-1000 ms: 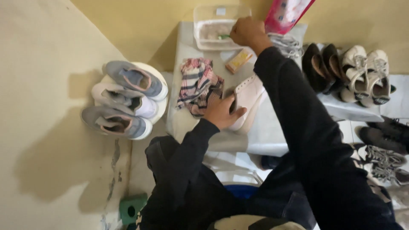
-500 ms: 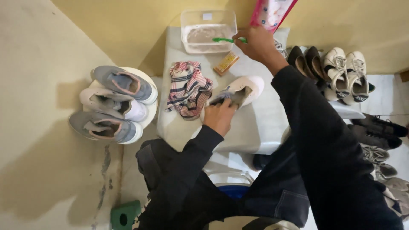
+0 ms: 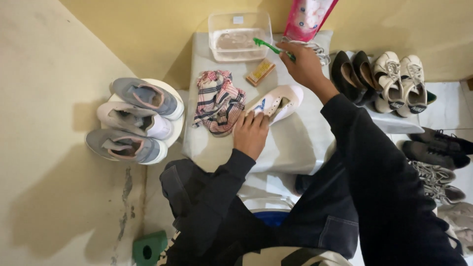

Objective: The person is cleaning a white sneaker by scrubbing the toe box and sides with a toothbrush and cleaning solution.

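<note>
While I sat over the low worktop, this was how things lay.

Left hand: my left hand lay on the heel end of the white shoe, fingers curled loosely over its edge, pressing it flat so that, as I judged, it would not slide.

Right hand: my right hand was raised over the far side of the worktop, fingers closed round the handle of a green toothbrush, bristle end pointing toward the clear tub.

White shoe: it lay on its side near the middle of the worktop, toe toward the far right, just beside the checked cloth.

Near things: a small tan bar lay between tub and shoe; a pink packet stood against the wall.

Left of the worktop: three grey and pale sneakers were stacked on a round white stool.

Right of it: black flats, cream sneakers and darker shoes crowded that side.

In the way: the cloth and bar sat close to the shoe, leaving little room on that side.
</note>
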